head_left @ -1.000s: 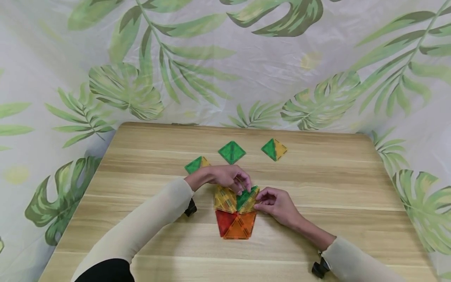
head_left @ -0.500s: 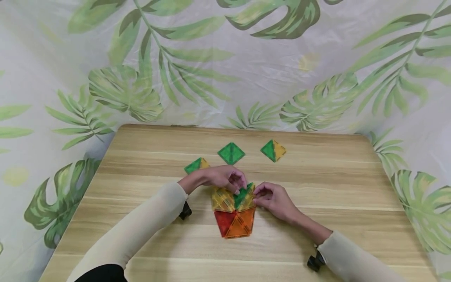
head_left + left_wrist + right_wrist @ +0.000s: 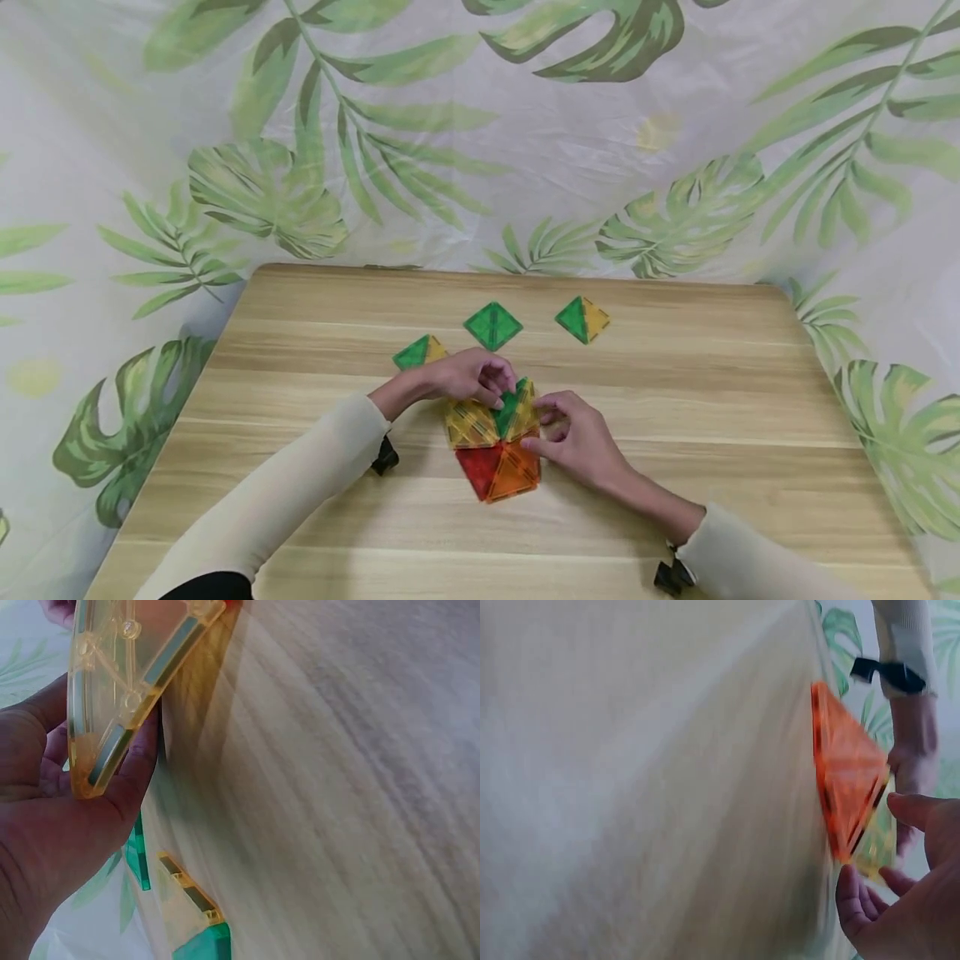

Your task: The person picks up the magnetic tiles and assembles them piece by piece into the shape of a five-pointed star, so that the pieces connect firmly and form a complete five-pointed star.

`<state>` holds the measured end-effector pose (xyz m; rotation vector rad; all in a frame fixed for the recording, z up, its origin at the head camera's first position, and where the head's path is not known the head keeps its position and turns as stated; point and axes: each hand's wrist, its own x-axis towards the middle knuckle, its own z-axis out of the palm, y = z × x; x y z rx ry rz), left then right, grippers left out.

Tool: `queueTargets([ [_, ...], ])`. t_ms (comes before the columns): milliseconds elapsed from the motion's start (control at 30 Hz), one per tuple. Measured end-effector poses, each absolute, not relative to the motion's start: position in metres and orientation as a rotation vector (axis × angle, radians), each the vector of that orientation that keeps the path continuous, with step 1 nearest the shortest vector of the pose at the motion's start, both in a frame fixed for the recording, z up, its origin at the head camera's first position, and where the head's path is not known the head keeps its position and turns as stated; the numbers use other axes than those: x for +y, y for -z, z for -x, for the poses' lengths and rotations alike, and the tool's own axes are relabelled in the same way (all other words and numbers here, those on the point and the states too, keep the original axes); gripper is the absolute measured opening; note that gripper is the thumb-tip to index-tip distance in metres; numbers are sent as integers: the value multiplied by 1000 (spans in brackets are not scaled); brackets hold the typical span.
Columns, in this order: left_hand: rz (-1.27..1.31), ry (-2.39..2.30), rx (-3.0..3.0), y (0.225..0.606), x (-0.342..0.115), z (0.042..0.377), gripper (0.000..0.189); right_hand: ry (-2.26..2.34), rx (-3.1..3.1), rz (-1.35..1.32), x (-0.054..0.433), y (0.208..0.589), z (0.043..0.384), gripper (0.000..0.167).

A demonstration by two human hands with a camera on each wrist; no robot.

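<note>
In the head view, a cluster of see-through magnetic tiles lies mid-table: yellow tiles (image 3: 471, 425) at left, a green tile (image 3: 512, 410) with yellow beside it, and red (image 3: 476, 467) and orange tiles (image 3: 516, 468) below. My left hand (image 3: 472, 375) grips the upper part of the cluster; in the left wrist view its fingers lie around the corner of a yellow tile (image 3: 109, 697). At the cluster's right edge is my right hand (image 3: 581, 437), thumb and fingers apart. In the right wrist view its fingertips are close to the orange (image 3: 847, 776) and yellow tiles; contact is unclear.
Behind the cluster on the wooden table (image 3: 712, 375) lie a green diamond (image 3: 492, 326), a green-and-yellow pair (image 3: 582, 320) and another such pair (image 3: 417, 352), partly behind my left forearm. A leaf-print cloth (image 3: 420, 150) hangs beyond the table's back edge.
The cluster has shifted slightly left and turned, its orange side rising at the right. My left hand has moved left with it. My right thumb and fingers have spread apart.
</note>
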<state>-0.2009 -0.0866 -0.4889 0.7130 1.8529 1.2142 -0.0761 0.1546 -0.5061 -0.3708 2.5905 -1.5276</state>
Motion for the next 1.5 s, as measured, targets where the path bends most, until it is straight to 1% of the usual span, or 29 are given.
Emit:
queueTargets([
  [267,-661,-1264,1952,489,-95,194,19,1249,2771,491,143,505,57,76],
  [400,-617,-1290,2005,487,-99,189,19,1119,2852,527,140,508,57,81],
  [467,-600,-1309,2025,488,-101,187,23,1086,2886,543,140,509,58,79],
  [600,-615,-1354,2058,491,-104,185,35,1083,2891,574,144,511,62,68],
  [833,-726,-1307,2145,490,-110,181,74,1075,2875,722,155,514,73,52],
  [900,-765,-1271,2183,490,-111,181,77,1072,2875,780,160,515,78,46],
  [967,-800,-1244,2221,489,-112,181,75,1078,2864,811,164,516,84,42],
  [1100,-877,-1176,2327,488,-115,180,64,1096,2844,811,174,516,95,37],
  [1300,-846,-1167,2442,487,-120,172,51,1135,2813,817,184,515,108,31],
  [1500,-864,-1173,2525,490,-125,167,34,1122,2806,834,188,518,120,28],
])
